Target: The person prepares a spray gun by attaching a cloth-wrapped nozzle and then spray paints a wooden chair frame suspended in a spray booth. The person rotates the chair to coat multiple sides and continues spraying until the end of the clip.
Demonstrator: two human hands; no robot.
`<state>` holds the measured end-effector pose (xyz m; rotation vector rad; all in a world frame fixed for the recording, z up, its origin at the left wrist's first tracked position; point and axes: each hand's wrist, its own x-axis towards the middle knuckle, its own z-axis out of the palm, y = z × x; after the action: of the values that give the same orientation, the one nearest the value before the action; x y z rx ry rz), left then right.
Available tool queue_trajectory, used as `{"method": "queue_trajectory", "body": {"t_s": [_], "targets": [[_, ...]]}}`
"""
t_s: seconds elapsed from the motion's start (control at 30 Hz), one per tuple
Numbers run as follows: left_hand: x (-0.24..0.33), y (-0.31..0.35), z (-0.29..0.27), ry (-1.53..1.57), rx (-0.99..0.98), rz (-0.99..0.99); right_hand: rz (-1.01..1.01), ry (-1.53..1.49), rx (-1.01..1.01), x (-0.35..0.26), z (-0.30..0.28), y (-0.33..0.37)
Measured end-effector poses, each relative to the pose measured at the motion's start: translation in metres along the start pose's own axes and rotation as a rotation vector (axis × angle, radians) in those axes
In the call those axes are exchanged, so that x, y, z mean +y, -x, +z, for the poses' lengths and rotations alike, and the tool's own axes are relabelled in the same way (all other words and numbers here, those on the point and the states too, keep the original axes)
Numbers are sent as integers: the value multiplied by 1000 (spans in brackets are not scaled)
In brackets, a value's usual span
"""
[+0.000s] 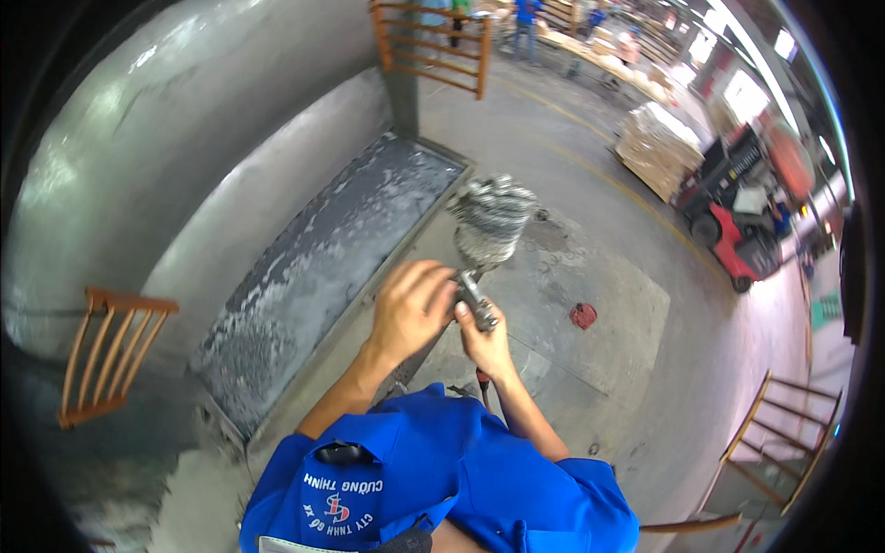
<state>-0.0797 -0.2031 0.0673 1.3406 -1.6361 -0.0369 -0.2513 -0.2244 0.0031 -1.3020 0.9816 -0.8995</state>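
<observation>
A metal spray gun [477,306] is held in front of my chest, gripped by my right hand [484,346], whose thumb lies along its body. A thin hose [484,380] with a red fitting hangs beneath that hand. My left hand [410,309] is at the left side of the gun, its fingers bent toward the metal and smeared by motion. Whether those fingertips grip the gun cannot be made out. Just beyond both hands rises a lumpy, silvery, coated object [493,217], whose kind is unclear.
To the left, a metal booth wall [267,157] stands behind a wet trough [332,258]. Slatted wooden frames hang at the upper middle [433,46] and left [111,355]; another [779,438] is at the right. A red lump [583,316] lies on the floor. A forklift [742,221] carries a wrapped load [659,147].
</observation>
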Motion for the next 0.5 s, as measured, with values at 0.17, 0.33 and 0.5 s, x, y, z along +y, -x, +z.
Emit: {"method": "queue_trajectory", "body": {"t_s": [0.17, 0.33, 0.5], "targets": [[-2, 19, -33, -98, -167, 418, -349, 276, 1, -3, 39, -18], [-18, 21, -65, -151, -139, 446, -307, 296, -148, -13, 72, -17], [-26, 19, -92, -43, -128, 457, -437, 445, -122, -20, 107, -5]]}}
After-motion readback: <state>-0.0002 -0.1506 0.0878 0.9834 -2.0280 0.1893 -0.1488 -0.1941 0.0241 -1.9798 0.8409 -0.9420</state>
